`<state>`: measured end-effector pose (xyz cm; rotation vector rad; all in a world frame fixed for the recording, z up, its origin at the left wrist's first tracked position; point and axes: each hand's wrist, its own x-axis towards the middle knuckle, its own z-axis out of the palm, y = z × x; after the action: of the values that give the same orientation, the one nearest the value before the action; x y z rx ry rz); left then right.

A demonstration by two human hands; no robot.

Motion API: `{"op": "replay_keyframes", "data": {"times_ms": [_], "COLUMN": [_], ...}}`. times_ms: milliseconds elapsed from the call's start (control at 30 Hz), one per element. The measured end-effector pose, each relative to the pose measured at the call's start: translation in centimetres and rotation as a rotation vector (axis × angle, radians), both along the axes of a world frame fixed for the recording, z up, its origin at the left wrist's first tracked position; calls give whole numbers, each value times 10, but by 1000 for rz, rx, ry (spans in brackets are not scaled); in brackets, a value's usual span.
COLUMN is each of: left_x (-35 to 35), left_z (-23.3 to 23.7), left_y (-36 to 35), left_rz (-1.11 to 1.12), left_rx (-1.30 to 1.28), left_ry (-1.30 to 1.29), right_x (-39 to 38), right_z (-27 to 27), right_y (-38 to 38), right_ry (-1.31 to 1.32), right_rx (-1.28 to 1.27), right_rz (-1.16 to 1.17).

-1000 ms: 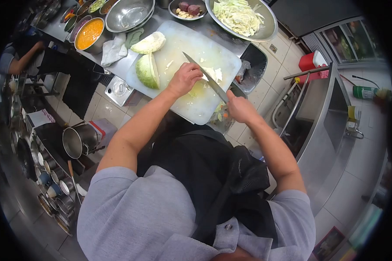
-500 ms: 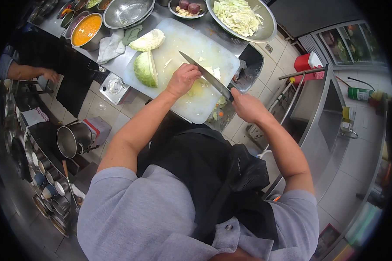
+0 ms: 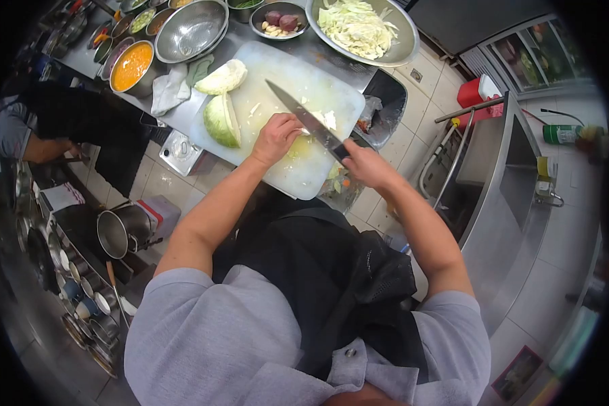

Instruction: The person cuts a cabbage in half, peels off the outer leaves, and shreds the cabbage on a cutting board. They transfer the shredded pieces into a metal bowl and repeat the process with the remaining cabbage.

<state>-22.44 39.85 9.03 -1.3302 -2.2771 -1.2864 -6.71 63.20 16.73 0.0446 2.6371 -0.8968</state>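
My right hand (image 3: 367, 164) is wrapped round the handle of a large kitchen knife (image 3: 304, 118), whose blade slants up and left over the white cutting board (image 3: 277, 64). Left of the blade, my left hand (image 3: 277, 137) has its fingers pinched on a small pale piece of cabbage (image 3: 304, 130), mostly hidden by the fingertips. White cabbage scraps (image 3: 326, 119) lie just beyond the blade. On the board's left part rest two cut cabbage wedges, one with its green outside showing (image 3: 220, 123) and a paler one (image 3: 222, 78) behind it.
A steel bowl of shredded cabbage (image 3: 358, 28) stands behind the board, beside a bowl with purple onions and garlic (image 3: 281, 24). Left are an empty steel bowl (image 3: 191, 30), a pot of orange liquid (image 3: 132, 66) and a cloth (image 3: 170, 91). A co-worker (image 3: 37, 139) bends at far left.
My left hand has drawn slightly toward me, away from the blade, and a pale piece now shows at its fingertips. The knife has shifted a little left. The co-worker has leaned farther in.
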Motion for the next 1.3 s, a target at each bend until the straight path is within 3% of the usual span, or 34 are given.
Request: {"op": "replay_keyframes", "data": {"times_ms": [33,100,167,200,267,433,500,533,600,700,833,867,1000,1133,1233,1300], "left_x": [-1,-2,-7,-10,-22,-37,-36,-35,-33,-64,-119,-137,-190,-210,-234,-236], "left_z": [0,5,25,30,36,-8,-18,-16,-8,10,137,155,236,225,141,86], "left_y": [1,6,15,20,35,60,58,55,50,76,163,183,208,142,48,-22], "left_rz": [-20,-43,-127,-131,-291,-453,-342,-345,-25,0,42,60,179,291,293,302], "left_rx": [-27,-52,-171,-170,-358,-435,-323,-314,-295,-282,-458,-398,-177,-294,-596,-613], "left_ry": [-44,-83,47,50,277,245,184,212,67,103,49,143,79,-36,-180,-198], "right_x": [3,16,36,46,70,132,167,176,191,198,194,190,182,186,196,206], "right_z": [23,69,70,68,45,-9,-48,-43,-30,-11,0,0,-10,-12,-22,-29], "right_y": [6,19,36,42,46,32,32,27,20,22,25,25,19,19,21,19], "right_ry": [4,-209,-242,-284,-266,-250,-261,-258,-235,-249,-213,-195,-159,-236,-274,-285], "right_rx": [3,-263,-408,-553,-582,-668,-748,-750,-753,-765,-756,-762,-811,-800,-820,-847], "right_rz": [-7,-250,-376,-495,-563,-735,-805,-801,-799,-835,-864,-866,-909,-838,-830,-829]}}
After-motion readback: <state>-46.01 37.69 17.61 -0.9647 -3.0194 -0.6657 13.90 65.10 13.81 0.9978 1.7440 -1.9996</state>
